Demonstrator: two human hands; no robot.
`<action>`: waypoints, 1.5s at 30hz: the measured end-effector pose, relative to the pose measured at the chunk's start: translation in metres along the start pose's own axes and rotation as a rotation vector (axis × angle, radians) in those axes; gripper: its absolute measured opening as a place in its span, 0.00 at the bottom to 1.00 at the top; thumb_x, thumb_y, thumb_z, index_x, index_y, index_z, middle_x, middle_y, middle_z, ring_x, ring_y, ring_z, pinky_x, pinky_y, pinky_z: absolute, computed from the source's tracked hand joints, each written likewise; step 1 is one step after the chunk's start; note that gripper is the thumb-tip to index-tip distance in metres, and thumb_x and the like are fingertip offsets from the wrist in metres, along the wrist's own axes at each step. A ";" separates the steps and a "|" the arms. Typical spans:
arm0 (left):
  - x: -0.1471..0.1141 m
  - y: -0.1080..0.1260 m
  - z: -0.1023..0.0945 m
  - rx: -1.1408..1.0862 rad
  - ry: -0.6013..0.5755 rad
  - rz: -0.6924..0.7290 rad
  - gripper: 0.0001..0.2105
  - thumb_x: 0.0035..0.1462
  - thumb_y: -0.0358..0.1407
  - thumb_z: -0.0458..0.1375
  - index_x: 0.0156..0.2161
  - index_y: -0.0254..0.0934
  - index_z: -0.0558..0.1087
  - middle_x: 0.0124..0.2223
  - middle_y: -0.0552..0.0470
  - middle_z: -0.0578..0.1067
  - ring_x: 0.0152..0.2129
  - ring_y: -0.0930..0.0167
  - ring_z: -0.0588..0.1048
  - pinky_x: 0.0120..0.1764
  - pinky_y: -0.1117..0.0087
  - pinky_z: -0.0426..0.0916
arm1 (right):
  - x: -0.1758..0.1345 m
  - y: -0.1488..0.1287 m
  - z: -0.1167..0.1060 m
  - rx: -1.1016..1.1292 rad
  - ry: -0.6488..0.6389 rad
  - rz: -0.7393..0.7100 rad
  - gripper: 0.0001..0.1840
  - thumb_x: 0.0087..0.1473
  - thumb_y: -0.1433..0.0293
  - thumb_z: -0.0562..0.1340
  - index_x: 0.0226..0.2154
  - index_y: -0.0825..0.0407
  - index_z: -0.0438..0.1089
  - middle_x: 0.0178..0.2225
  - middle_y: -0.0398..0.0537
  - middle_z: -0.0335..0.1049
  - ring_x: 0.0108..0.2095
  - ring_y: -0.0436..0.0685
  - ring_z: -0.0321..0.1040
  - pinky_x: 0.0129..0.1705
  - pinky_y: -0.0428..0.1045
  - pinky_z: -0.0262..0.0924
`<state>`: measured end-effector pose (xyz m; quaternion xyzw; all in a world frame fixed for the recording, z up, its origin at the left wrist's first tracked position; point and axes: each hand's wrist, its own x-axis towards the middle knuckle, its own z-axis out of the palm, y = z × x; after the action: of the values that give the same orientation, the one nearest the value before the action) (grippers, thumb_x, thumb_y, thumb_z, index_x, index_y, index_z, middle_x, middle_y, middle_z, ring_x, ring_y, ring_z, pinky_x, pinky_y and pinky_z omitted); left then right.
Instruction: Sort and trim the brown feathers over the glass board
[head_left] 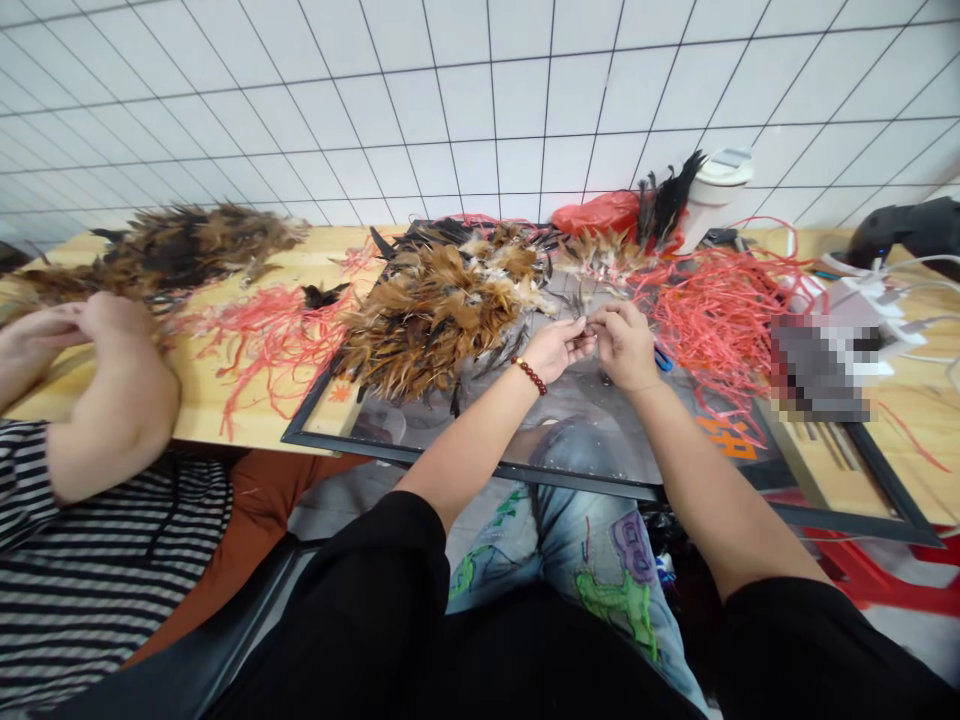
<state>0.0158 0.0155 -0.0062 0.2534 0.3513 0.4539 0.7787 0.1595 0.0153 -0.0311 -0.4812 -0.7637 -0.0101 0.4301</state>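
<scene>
My left hand, below a wrist with a beaded bracelet, meets my right hand over the dark glossy framed panel. Fingers of both are closed in a pinch, fingertips nearly touching; whatever they hold is too small and hidden to make out. Left of them lies a heap of brown and black feathers. Just behind my hands are a few loose dark feathers. A pile of pink-red plastic strands spreads to the right. Close to my right wrist rests a small blue object.
A red bag, upright black feathers and a white lidded cup stand along the tiled wall. White cables and a power strip are at right. On the left, a co-worker's hands are beside another feather heap.
</scene>
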 end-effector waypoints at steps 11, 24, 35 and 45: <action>0.001 0.007 0.001 -0.079 0.200 0.113 0.08 0.62 0.25 0.58 0.30 0.32 0.69 0.26 0.54 0.75 0.23 0.81 0.71 0.35 0.78 0.68 | 0.007 0.024 -0.050 -0.077 -0.175 0.189 0.12 0.57 0.63 0.62 0.35 0.49 0.80 0.32 0.51 0.77 0.34 0.59 0.71 0.38 0.52 0.61; 0.000 0.002 0.001 0.040 0.155 0.117 0.09 0.63 0.25 0.57 0.30 0.32 0.68 0.25 0.52 0.76 0.20 0.79 0.74 0.33 0.75 0.68 | 0.009 0.006 -0.040 0.158 -0.564 0.440 0.09 0.45 0.66 0.67 0.19 0.49 0.71 0.16 0.40 0.67 0.21 0.51 0.60 0.28 0.49 0.53; -0.002 -0.002 0.001 0.130 0.055 0.075 0.06 0.60 0.25 0.60 0.32 0.31 0.68 0.29 0.50 0.79 0.25 0.75 0.78 0.41 0.68 0.71 | 0.010 -0.011 -0.006 0.880 0.092 0.695 0.29 0.34 0.44 0.73 0.24 0.49 0.65 0.18 0.36 0.58 0.19 0.45 0.50 0.21 0.45 0.47; 0.000 -0.001 0.000 0.214 0.033 0.054 0.07 0.59 0.26 0.62 0.31 0.31 0.69 0.27 0.53 0.77 0.23 0.76 0.78 0.34 0.72 0.70 | 0.011 -0.011 0.000 0.934 0.176 0.644 0.27 0.36 0.47 0.74 0.24 0.51 0.68 0.19 0.36 0.61 0.21 0.45 0.55 0.24 0.44 0.54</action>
<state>0.0164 0.0147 -0.0073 0.3370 0.4038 0.4387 0.7286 0.1490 0.0170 -0.0197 -0.4459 -0.4635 0.4200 0.6403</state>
